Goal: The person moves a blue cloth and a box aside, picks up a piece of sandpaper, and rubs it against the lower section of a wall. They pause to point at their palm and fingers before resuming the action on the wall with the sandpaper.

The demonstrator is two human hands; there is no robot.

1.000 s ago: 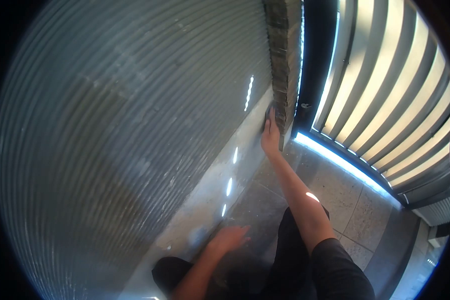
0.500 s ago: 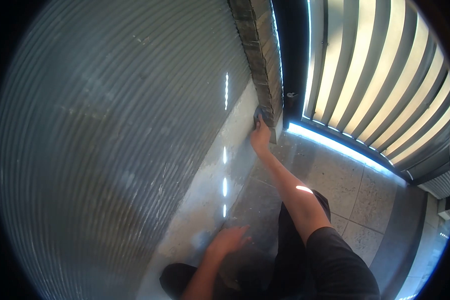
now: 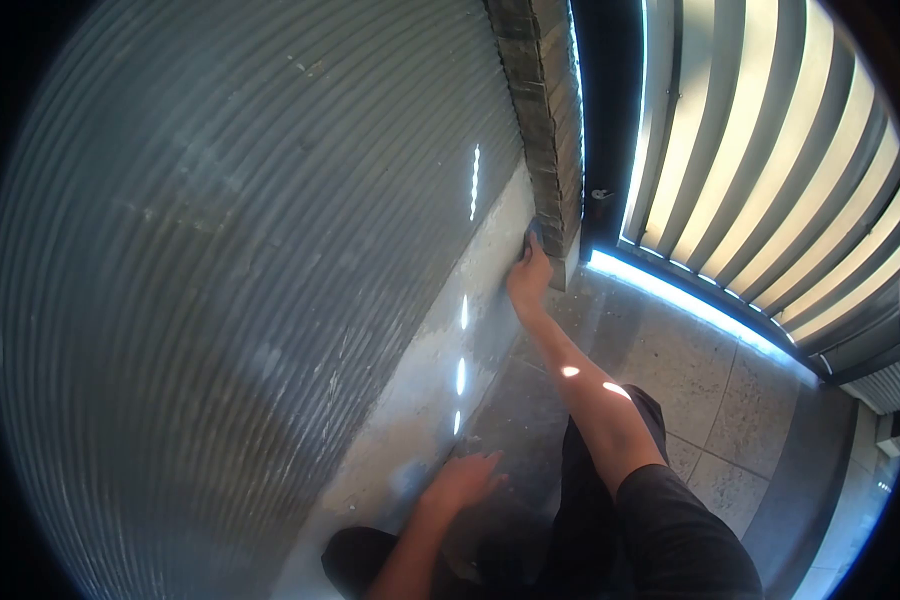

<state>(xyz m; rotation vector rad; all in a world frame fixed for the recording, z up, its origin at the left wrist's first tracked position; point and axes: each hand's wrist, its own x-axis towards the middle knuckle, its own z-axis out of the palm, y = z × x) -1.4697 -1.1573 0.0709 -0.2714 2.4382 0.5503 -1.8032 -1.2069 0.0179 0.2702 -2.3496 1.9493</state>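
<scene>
The ribbed wall (image 3: 220, 250) runs down to a pale smooth band (image 3: 410, 390); if the right hand's stroke strayed over that border, the ridges could be scraped or smeared. The left hand (image 3: 460, 482), fingers apart and seemingly holding nothing, is beside the band's lower edge, close to the left knee (image 3: 355, 560). With the right arm reaching so far forward, a shift of weight could drop the left hand onto the band and mark it.

The right hand (image 3: 530, 280) is closed around what looks like a small dark pad (image 3: 534, 230), mostly hidden by the fingers. The pad is at the far end of the band, close against the tiled column (image 3: 550, 110). In that tight corner its edge could catch on the column, twist out of the fingers or scrape the knuckles.

Compared with a second ago, the right hand is lower relative to the column's foot, and its fingers are bent rather than stretched along it. The left hand has hardly moved. The right forearm (image 3: 595, 395) now carries two spots of light instead of one.
</scene>
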